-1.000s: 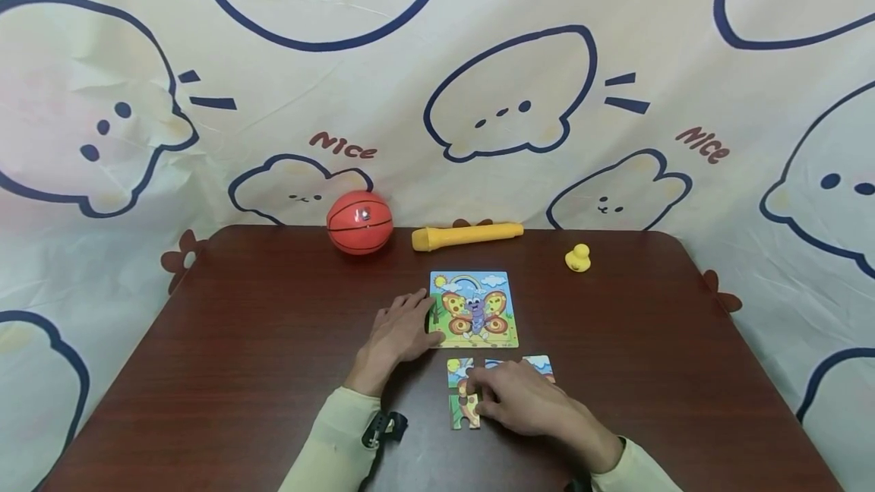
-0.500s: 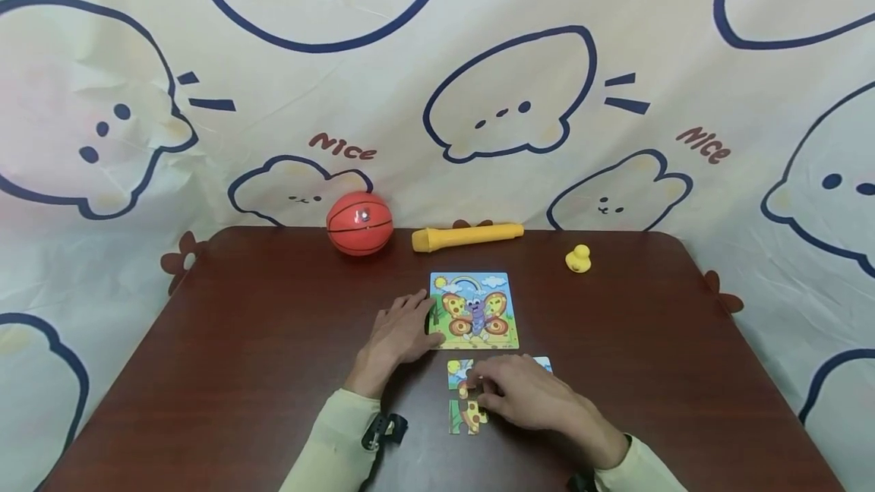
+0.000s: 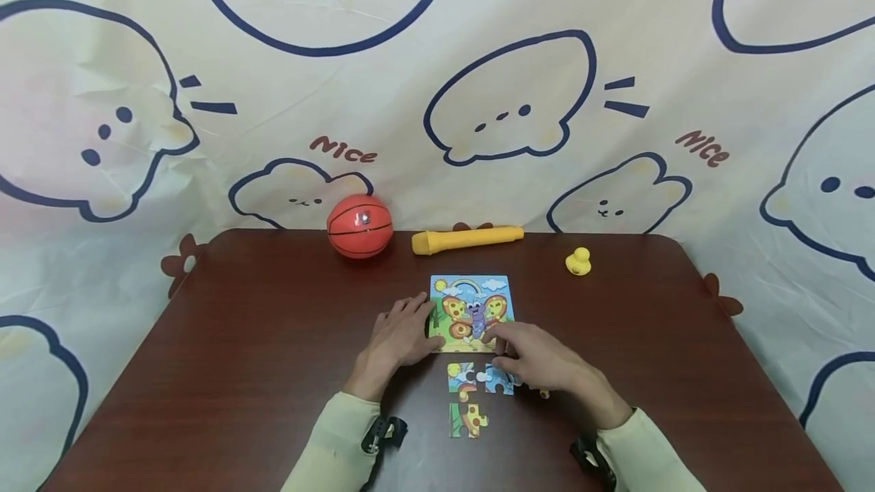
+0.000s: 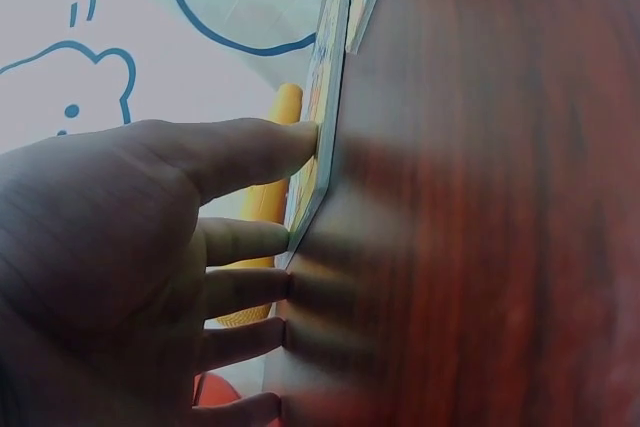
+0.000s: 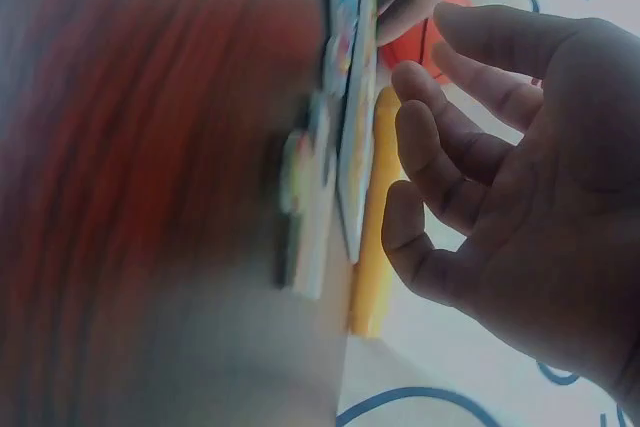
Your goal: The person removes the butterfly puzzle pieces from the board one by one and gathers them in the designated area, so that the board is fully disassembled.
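A square butterfly picture board (image 3: pixel 472 310) lies flat mid-table in the head view. My left hand (image 3: pixel 402 331) rests at its left side, the thumb touching the near-left corner and the fingers extended along the edge. Over the board's near-right corner hovers my right hand (image 3: pixel 540 355), its fingers loosely bent; the right wrist view shows nothing between them. Jigsaw pieces lie just nearer than the board: an upper left one (image 3: pixel 461 376), a blue one (image 3: pixel 499 380) beside it, and a green and yellow one (image 3: pixel 468 421) below. Another piece (image 3: pixel 544 394) is mostly hidden under the right hand.
A red toy basketball (image 3: pixel 359 226) stands at the table's back edge. To its right lie a yellow toy microphone (image 3: pixel 468 239) and a small yellow duck (image 3: pixel 578 261). A patterned cloth (image 3: pixel 506 97) hangs behind the brown table (image 3: pixel 273 370).
My right hand has left the jigsaw pieces and moved away from me to the board's near-right corner. The green and yellow piece sits slightly nearer to me. My left hand stays put.
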Action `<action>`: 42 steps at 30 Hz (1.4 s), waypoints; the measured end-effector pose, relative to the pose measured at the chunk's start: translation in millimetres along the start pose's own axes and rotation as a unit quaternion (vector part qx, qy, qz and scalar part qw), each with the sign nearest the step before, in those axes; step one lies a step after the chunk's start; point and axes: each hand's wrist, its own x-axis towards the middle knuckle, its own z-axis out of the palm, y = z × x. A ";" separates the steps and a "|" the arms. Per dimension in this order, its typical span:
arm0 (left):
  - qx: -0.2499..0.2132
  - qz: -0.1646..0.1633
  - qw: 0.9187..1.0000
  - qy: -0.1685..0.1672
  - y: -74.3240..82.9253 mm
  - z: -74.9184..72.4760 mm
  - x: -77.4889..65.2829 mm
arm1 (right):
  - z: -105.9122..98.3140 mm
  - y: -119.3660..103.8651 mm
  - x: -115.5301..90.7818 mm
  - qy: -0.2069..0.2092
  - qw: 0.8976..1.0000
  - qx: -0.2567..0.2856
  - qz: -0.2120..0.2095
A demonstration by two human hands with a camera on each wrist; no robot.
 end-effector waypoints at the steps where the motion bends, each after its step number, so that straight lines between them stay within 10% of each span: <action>1: -0.001 0.000 1.000 0.000 -0.1 -0.3 0.0 | -0.1 1.6 1.2 0.005 1.000 -0.004 0.004; 19: 0.000 0.001 1.000 -0.006 -1.8 2.5 -0.5 | -2.6 15.9 23.0 0.046 0.999 0.009 0.001; 42: -0.001 -0.005 1.000 -0.003 0.4 1.7 1.8 | -7.5 22.1 58.5 0.020 0.993 -0.046 0.104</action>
